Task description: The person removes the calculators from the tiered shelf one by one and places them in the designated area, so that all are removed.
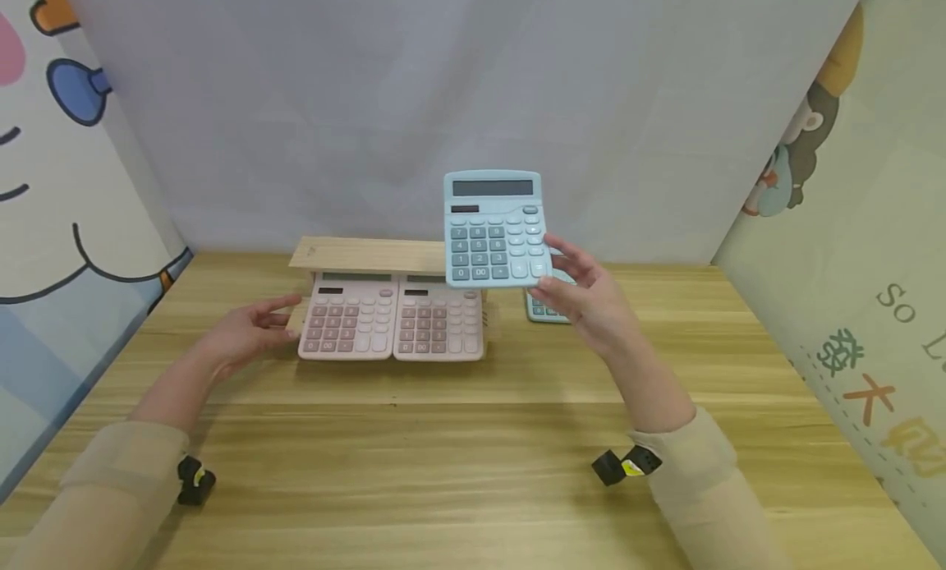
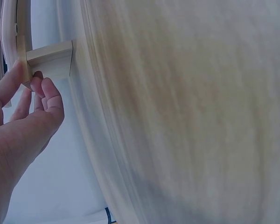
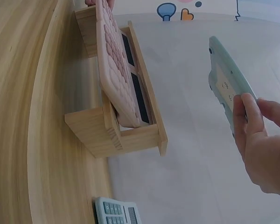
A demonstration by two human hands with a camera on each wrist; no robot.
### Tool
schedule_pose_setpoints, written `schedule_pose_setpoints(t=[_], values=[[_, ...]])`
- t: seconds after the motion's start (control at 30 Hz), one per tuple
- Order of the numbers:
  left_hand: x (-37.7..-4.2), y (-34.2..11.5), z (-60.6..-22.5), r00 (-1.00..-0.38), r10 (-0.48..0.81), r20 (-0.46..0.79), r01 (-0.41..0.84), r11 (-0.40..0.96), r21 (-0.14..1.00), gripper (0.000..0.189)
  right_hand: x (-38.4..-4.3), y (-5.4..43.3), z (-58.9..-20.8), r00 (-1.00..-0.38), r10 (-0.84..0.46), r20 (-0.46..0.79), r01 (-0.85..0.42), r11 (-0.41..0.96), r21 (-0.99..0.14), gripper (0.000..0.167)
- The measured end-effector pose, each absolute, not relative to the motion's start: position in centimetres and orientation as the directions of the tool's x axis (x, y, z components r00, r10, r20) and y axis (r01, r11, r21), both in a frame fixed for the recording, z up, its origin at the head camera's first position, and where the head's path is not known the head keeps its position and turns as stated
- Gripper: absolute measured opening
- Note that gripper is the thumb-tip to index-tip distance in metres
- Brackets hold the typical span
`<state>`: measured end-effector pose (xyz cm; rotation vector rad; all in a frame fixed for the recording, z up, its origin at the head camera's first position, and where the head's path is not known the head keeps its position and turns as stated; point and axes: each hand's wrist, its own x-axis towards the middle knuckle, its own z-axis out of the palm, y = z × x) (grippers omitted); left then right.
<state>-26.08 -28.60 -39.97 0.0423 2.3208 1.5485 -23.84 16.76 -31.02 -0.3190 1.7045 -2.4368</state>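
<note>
Plenty of room on front of tabletop (image 1: 399, 480), btwn forearms (image 1: 650, 385). L hand (image 1: 247, 336) blocks L end of wooden stand (image 1: 369, 255). Raised blue calc (image 1: 491, 229) in R hand (image 1: 594, 303) is in the way above stand lvl; small gap btwn stand's R end & 2nd blue calc (image 1: 545, 310). Wall (image 1: 310, 143) limits room behind.

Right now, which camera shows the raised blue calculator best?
The head view: the blue calculator faces it, screen and keys plain, the right hand gripping one lower side. The right wrist view shows its back at a slant; the left wrist view misses it.
</note>
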Motion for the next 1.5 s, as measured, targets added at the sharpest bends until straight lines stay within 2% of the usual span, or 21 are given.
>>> schedule_pose_setpoints(t=[0.83, 1.5], values=[[-25.8, -28.5, -39.7, -0.937, 0.205, -0.281, -0.179, 0.410, 0.894, 0.077, -23.4, 25.0, -30.7, -0.959, -0.190, 0.210, -0.134, -0.346, -0.929, 0.052], [-25.8, -28.6, -39.7, -0.936, 0.220, -0.274, -0.163, 0.418, 0.893, 0.080, -23.8, 30.5, -32.0, -0.970, -0.111, 0.218, -0.172, -0.326, -0.930, 0.053]])
